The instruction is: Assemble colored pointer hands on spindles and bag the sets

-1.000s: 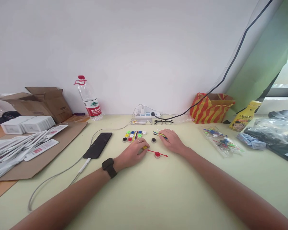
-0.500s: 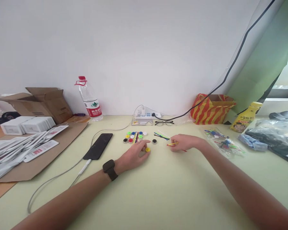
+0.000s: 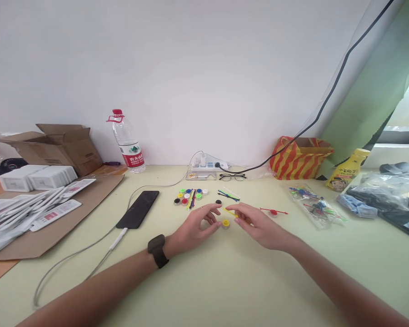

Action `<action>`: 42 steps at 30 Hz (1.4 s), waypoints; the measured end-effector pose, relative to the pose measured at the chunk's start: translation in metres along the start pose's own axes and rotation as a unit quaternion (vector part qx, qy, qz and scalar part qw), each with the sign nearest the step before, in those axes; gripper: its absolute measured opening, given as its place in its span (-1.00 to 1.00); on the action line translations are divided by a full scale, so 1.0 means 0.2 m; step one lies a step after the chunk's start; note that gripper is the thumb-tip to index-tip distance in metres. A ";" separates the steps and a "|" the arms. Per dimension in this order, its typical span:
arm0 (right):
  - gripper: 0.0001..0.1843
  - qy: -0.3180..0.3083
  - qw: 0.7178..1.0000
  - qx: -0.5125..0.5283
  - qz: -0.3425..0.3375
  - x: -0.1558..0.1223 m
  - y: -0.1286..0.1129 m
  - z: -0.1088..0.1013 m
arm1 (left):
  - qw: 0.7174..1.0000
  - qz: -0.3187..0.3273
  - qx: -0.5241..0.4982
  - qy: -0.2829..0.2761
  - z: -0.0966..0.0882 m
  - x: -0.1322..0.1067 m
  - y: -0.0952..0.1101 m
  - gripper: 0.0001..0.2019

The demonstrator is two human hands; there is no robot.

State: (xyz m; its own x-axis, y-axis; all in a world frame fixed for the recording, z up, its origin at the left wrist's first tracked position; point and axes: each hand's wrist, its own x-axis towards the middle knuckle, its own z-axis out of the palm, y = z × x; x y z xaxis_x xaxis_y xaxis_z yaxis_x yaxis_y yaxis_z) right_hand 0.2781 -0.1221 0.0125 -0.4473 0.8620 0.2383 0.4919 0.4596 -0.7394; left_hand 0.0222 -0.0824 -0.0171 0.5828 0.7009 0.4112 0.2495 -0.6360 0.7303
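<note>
A small yellow-topped round piece [image 3: 226, 223] sits on the table between my two hands. My left hand [image 3: 198, 227], with a dark watch on the wrist, is to its left; the fingers are curved and apart, the thumb tip right beside the piece. Between thumb and fingers my right hand [image 3: 261, 225] pinches a thin yellow plastic arrow [image 3: 229, 211], partly hidden, just above and behind the round piece. A black-topped round piece [image 3: 218, 202] lies beyond my fingertips. Right of my right hand rests a red arrow [image 3: 282, 212] with a red round piece [image 3: 273, 212].
Several coloured round pieces [image 3: 199, 196] and sticks lie behind my left hand, with blue and green arrows [image 3: 229, 195] to their right. Around them are a phone [image 3: 138, 210] on its cable, glasses [image 3: 232, 176], a power strip [image 3: 209, 165] and plastic bags of parts [image 3: 315, 204].
My right hand has moved left with the yellow arrow, uncovering the red arrow. The yellow-topped piece has shifted right and nearer, and my left hand's fingers are now apart beside it.
</note>
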 end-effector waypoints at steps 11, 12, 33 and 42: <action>-0.89 0.022 0.997 0.066 0.022 0.06 0.04 0.11 | 0.996 -0.017 0.031 0.083 -0.01 0.04 0.03 -0.84; -0.89 0.029 0.997 0.073 0.021 0.05 0.05 0.10 | 0.995 -0.020 0.040 0.088 -0.01 0.05 0.03 -0.83; -0.88 0.062 0.997 0.054 0.004 0.02 0.16 0.09 | 0.998 -0.018 0.062 -0.028 -0.01 0.03 0.01 -0.84; -0.83 0.041 0.999 0.026 -0.005 0.03 0.14 0.12 | 0.993 0.004 0.116 -0.019 -0.01 0.02 0.02 -0.84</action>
State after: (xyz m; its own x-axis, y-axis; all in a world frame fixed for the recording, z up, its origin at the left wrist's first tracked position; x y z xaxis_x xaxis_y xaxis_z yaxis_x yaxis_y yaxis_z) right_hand 0.2722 -0.1086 -0.0219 -0.3879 0.8730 0.2958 0.4475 0.4589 -0.7676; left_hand 0.0239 -0.0806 -0.0119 0.6138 0.6850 0.3924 0.4128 -0.7022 0.5802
